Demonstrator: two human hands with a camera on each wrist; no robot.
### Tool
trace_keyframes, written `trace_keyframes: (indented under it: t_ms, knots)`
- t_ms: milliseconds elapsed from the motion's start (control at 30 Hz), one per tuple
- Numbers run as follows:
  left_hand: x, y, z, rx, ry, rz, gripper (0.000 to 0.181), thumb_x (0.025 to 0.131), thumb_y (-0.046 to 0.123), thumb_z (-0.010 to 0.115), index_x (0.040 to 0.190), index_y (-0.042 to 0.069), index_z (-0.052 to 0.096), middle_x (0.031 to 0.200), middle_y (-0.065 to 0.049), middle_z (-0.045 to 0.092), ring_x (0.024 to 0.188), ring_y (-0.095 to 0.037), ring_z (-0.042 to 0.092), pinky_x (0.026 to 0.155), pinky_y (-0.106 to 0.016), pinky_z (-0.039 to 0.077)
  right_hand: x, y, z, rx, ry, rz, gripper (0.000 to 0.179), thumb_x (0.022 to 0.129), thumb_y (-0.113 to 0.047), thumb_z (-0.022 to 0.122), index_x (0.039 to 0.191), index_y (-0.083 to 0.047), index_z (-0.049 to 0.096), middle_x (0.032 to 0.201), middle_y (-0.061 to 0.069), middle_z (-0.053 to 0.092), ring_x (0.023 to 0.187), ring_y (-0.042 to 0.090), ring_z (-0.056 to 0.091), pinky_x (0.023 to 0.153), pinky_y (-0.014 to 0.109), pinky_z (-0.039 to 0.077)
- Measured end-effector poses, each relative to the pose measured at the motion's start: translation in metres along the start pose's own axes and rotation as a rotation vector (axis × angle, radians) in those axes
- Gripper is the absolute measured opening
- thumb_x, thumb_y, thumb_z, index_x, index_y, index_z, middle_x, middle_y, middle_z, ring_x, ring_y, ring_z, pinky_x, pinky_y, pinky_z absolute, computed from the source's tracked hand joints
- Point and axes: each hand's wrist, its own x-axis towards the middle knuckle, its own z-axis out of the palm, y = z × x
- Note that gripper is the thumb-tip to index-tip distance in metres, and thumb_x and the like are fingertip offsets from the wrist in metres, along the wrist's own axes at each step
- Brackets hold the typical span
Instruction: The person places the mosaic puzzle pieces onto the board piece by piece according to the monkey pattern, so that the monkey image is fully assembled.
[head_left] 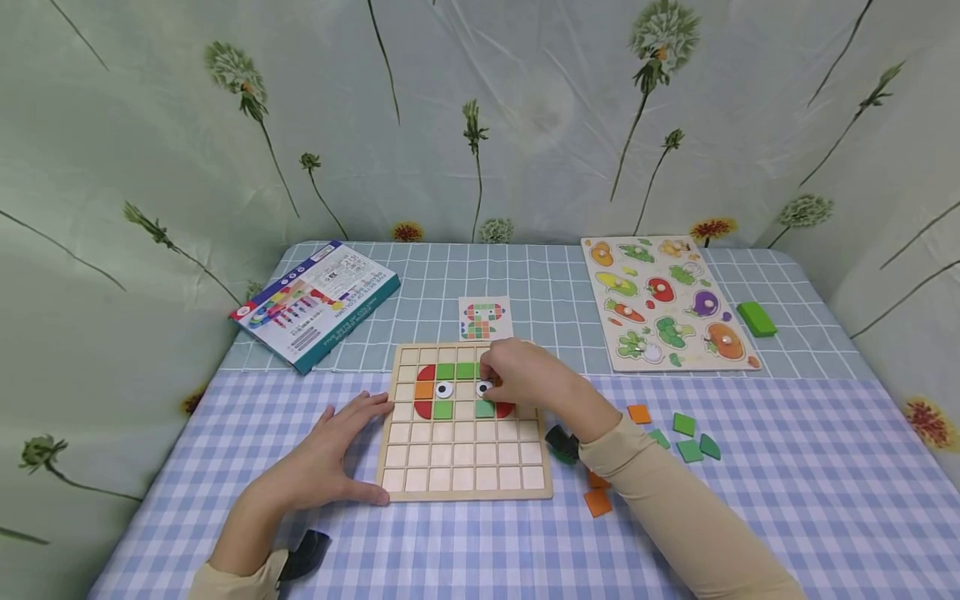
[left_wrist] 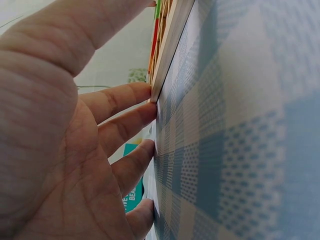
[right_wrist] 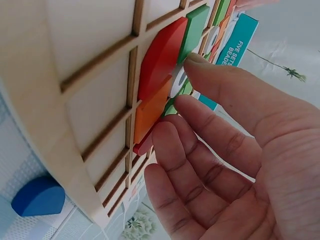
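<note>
The white eye disc is located in the right part of the patterned area on my wooden grid board. My right hand pinches this disc between thumb and index fingertip at opposite edges; the remaining fingers are bent and hold nothing. Adjacent to the disc are an orange square, a red curved piece and a green square. A second eye disc is seated to the left, with green squares above and below it and a further orange square beside it, between red curved pieces. My left hand grasps nothing: its fingers are extended and spread, with index fingertip and thumb against the left side of the board. Directly behind the board lies the pattern card. Loose orange and green pieces lie right of the board, near my right forearm. Further back, the teal-edged box is positioned at left and the vegetable puzzle at right, with a green block just beside the latter. The front surface is a blue-and-white checked cloth
</note>
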Motion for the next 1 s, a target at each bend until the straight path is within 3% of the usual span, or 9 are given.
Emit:
trace_keyframes:
  t_ms: [600, 867, 1000]
  knots:
    - [0.000, -0.001, 0.001, -0.006, -0.001, 0.005, 0.116, 0.063, 0.056, 0.100, 0.160, 0.020, 0.048, 0.173, -0.009, 0.040, 0.165, -0.045, 0.020, 0.126, -0.081, 0.004, 0.001, -0.001, 0.002, -0.043, 0.012, -0.010, 0.013, 0.096, -0.022, 0.083, 0.096, -0.012, 0.075, 0.085, 0.001, 0.064, 0.076, 0.013, 0.054, 0.069, 0.027, 0.047]
    - [0.001, -0.002, 0.001, -0.004, -0.007, 0.001, 0.116, 0.064, 0.057, 0.100, 0.160, 0.020, 0.047, 0.174, -0.009, 0.039, 0.166, -0.045, 0.019, 0.126, -0.081, 0.003, -0.011, 0.012, -0.008, 0.061, 0.059, -0.045, 0.015, 0.104, -0.023, 0.072, 0.094, -0.011, 0.075, 0.087, 0.001, 0.065, 0.075, 0.012, 0.054, 0.066, 0.025, 0.047]
    - [0.002, -0.002, 0.001, -0.001, -0.006, 0.000, 0.116, 0.064, 0.056, 0.100, 0.161, 0.020, 0.047, 0.174, -0.010, 0.038, 0.166, -0.045, 0.019, 0.126, -0.081, 0.003, -0.019, 0.026, -0.016, 0.092, 0.100, -0.014, 0.016, 0.105, -0.023, 0.070, 0.095, -0.012, 0.076, 0.083, -0.001, 0.065, 0.072, 0.012, 0.053, 0.065, 0.025, 0.046]
